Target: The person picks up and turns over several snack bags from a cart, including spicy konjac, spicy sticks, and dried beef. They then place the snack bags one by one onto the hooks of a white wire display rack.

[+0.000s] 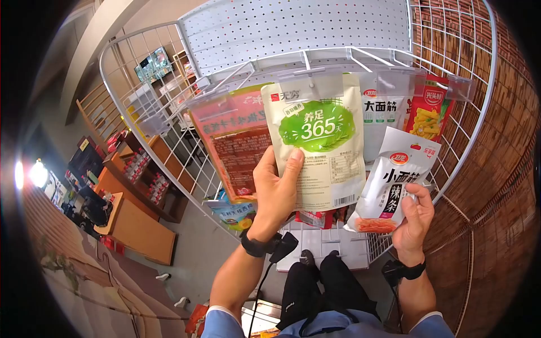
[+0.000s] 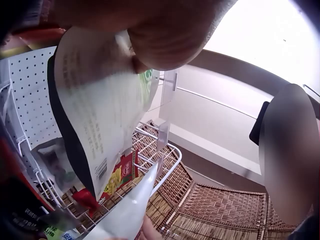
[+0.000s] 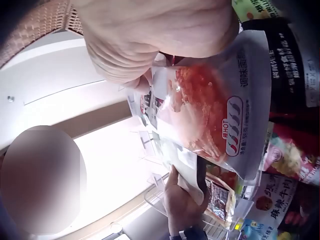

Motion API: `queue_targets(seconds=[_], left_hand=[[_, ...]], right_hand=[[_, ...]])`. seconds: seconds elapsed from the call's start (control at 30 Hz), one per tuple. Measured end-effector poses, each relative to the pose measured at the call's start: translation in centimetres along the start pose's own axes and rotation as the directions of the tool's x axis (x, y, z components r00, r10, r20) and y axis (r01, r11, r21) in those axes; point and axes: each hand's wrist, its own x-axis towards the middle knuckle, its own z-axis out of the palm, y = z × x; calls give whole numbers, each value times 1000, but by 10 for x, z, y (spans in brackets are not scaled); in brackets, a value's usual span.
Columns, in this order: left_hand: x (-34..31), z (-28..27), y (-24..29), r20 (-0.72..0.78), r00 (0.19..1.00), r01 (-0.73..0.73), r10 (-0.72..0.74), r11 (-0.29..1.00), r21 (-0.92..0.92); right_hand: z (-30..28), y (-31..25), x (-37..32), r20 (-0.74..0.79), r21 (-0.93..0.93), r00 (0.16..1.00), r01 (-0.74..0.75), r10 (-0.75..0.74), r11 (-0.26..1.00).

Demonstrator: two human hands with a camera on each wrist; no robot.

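My left hand [image 1: 275, 188] grips the lower left edge of a cream snack pouch [image 1: 332, 163] with a green patch marked 365, thumb in front and fingers behind. The pouch's top overlaps a clear tag holder on the rack. In my right hand [image 1: 414, 217] is a white snack bag [image 1: 376, 194] with red-orange strips pictured at its bottom, pinched at its right side and tilted. That bag's printed front [image 3: 200, 110] fills the middle of the right wrist view. From the left wrist view, the pouch [image 2: 95, 100] shows its lower printed part and barcode.
A red-brown pouch [image 1: 239, 152] hangs to the left, with a white bag [image 1: 383, 110] and a red bag [image 1: 431, 115] to the right. Behind them stands a white pegboard [image 1: 298, 28] between wire side panels. A woven screen [image 1: 507, 169] borders the right; wooden counters [image 1: 138, 228] stand left.
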Motion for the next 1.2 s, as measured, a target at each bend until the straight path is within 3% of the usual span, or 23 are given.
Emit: queue_targets(seconds=[0.23, 0.33, 0.5, 0.57, 0.83, 0.9, 0.93, 0.97, 1.03, 1.1, 1.17, 1.2], left_hand=[[2, 5, -10, -30, 999, 25, -24, 999, 28], [-4, 4, -24, -38, 999, 14, -12, 998, 54], [-45, -4, -36, -52, 996, 79, -73, 990, 121], [-69, -10, -46, -131, 991, -2, 23, 988, 154], [-208, -65, -84, -213, 939, 317, -272, 923, 217], [-251, -82, -98, -274, 847, 510, -455, 840, 183], [-269, -87, -99, -307, 810, 564, -500, 807, 173], [-289, -93, -98, -347, 764, 619, -543, 770, 158], [-334, -109, -104, -404, 725, 651, -558, 747, 135], [-379, -128, -102, -456, 737, 668, -499, 638, 382], [-417, -137, -87, -540, 703, 704, -462, 558, 440], [-419, -134, -64, -627, 540, 837, -561, 434, 332]], right_hand=[[8, -2, 18, -79, -56, 997, -5, 0, 998], [14, -7, 40, -14, -132, 1000, -29, 28, 991], [32, -13, 67, 80, -173, 995, 66, -52, 983], [36, -14, 76, 105, -173, 992, 87, -70, 981], [36, 0, 102, 103, -200, 995, 11, 10, 980], [31, 10, 105, 79, -253, 996, 63, -44, 966], [33, 12, 103, 63, -366, 990, 142, -127, 920], [27, 16, 103, 64, -456, 991, 131, -115, 880], [23, 29, 98, 89, -509, 968, 246, -234, 825], [12, 39, 86, 72, -562, 967, 240, -243, 791], [6, 46, 67, 70, -654, 932, 312, -355, 689], [13, 44, 51, 143, -767, 889, 377, -435, 520]])
